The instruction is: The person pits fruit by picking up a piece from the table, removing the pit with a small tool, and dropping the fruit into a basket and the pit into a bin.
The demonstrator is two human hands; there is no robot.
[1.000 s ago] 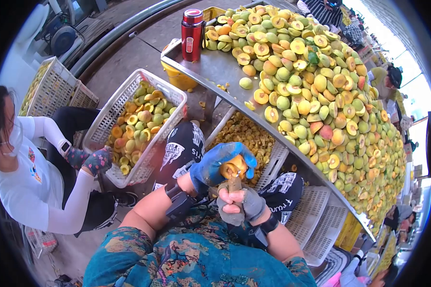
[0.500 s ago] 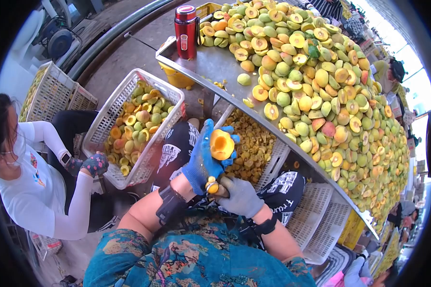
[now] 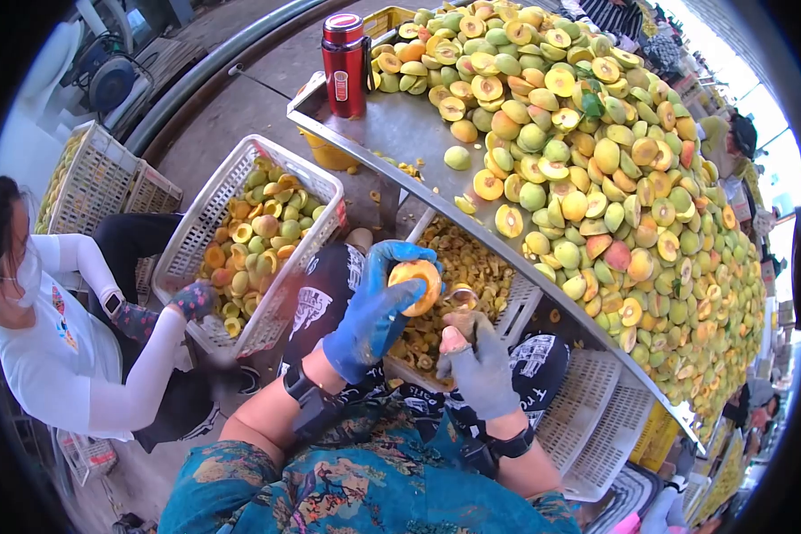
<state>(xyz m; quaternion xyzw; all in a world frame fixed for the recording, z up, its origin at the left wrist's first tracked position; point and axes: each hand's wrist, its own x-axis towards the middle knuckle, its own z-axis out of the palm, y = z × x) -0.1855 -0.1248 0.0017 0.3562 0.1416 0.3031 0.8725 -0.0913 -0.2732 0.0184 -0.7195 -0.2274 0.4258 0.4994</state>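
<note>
A steel worktop (image 3: 400, 133) heaped with halved peaches (image 3: 596, 178) runs above the pit crate (image 3: 458, 267), which sits under its edge. Over that crate, the left hand (image 3: 374, 311) grips a peach half (image 3: 416, 283); the right hand (image 3: 476, 360), just right, closes on a coring tool (image 3: 461, 298). The flask's (image 3: 343, 64) label is unreadable.

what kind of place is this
Probably a fruit-processing workshop where peaches or apricots are pitted by hand: a long metal table heaped with halved fruit, plastic crates of halves, and a crate of pits under the table.
</note>
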